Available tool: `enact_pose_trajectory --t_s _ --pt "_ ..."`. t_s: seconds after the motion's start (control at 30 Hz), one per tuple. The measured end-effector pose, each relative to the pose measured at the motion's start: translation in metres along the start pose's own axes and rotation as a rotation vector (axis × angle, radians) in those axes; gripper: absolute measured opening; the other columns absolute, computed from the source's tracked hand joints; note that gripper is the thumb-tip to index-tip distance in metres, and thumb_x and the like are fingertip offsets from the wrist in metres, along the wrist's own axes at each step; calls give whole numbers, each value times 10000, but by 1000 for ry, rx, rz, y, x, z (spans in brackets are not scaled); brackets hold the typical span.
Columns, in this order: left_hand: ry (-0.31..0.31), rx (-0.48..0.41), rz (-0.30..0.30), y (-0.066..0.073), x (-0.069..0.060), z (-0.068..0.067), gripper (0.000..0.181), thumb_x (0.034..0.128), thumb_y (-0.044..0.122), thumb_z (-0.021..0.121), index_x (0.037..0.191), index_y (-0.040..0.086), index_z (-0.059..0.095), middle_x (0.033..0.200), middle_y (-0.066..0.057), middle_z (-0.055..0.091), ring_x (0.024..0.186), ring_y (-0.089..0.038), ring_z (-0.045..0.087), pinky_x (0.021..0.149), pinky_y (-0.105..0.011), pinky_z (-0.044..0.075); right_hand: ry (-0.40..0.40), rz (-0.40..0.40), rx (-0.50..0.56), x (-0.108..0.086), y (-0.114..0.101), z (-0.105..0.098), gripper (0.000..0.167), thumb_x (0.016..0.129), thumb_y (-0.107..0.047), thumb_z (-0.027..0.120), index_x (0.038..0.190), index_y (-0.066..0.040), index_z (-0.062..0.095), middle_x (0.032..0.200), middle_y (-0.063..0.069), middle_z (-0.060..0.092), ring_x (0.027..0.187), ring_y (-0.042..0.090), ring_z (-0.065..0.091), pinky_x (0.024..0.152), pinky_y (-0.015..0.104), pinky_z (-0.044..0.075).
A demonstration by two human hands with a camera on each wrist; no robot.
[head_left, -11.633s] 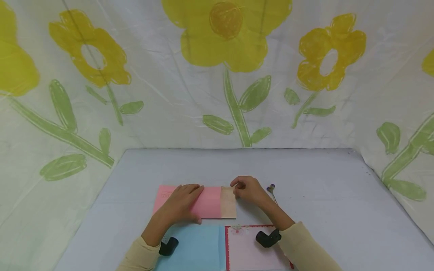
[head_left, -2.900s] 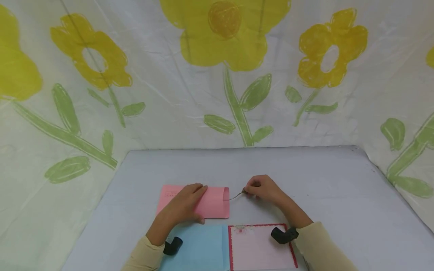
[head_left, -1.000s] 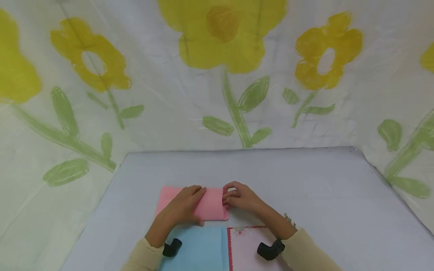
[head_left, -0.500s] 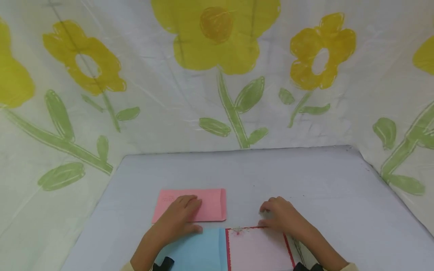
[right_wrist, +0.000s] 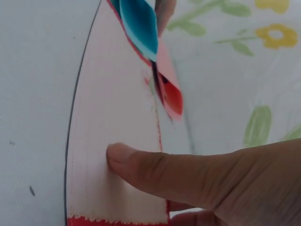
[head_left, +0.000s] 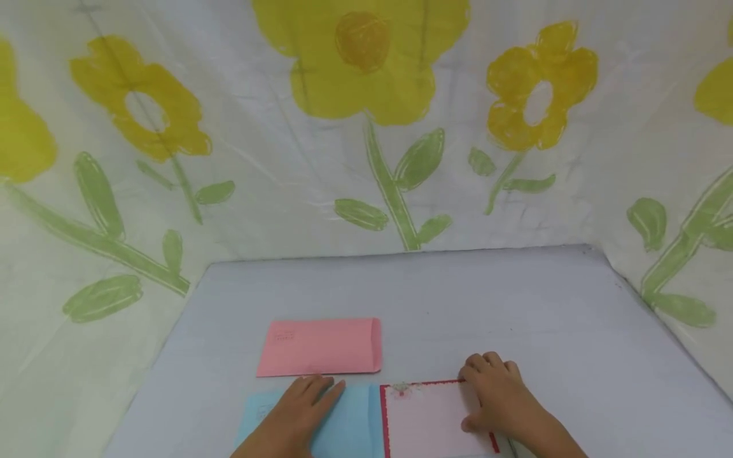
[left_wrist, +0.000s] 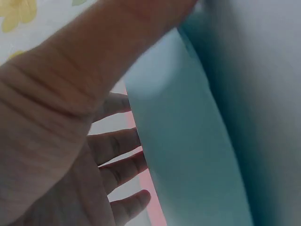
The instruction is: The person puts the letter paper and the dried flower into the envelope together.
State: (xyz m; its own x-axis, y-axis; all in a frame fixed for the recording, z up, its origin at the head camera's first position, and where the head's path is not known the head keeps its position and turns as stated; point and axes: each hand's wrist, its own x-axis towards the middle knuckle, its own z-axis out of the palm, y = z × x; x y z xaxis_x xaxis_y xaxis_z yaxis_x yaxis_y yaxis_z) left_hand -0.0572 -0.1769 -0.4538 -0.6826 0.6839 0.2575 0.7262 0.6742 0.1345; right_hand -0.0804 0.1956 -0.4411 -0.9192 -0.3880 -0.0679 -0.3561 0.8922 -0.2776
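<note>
1. The blue envelope (head_left: 349, 423) lies flat under the palm side of the left hand (head_left: 294, 413); its far edge is right at those fingertips, its flap end to the right of them.
2. The pink envelope (head_left: 321, 346) lies just beyond the left fingertips, and in the left wrist view a strip of it shows behind them.
3. The red-edged card (head_left: 426, 413) lies between the two hands, its right-hand part under the right hand (head_left: 501, 397); most of its face stretches leftward from that thumb, towards the blue envelope.
4. The left fingers are long and slightly spread, and the thumb stretches across the blue envelope, a wide span from the fingertips. Whether any fingertip is tucked beneath the far edge I cannot tell.
5. The right thumb rests straight on the card's face; the other fingers bend loosely at its far right corner, with a wide gap to the thumb. I cannot tell whether they reach under it.
6. Both hands lie low over the table (head_left: 458, 292), slanting inward from the near side, backs upward.
</note>
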Motion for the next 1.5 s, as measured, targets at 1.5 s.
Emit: enact_pose_trajectory --t_s 1.5 --pt "-154 -93 -117 4 3 -6 1118 706 818 657 1473 26 475 1366 -89 539 1206 -249 524 1008 -475 466 -91 -216 965 -13 23 0 159 896 -88 741 1040 -51 685 830 7 641 700 75 595 601 263 538"
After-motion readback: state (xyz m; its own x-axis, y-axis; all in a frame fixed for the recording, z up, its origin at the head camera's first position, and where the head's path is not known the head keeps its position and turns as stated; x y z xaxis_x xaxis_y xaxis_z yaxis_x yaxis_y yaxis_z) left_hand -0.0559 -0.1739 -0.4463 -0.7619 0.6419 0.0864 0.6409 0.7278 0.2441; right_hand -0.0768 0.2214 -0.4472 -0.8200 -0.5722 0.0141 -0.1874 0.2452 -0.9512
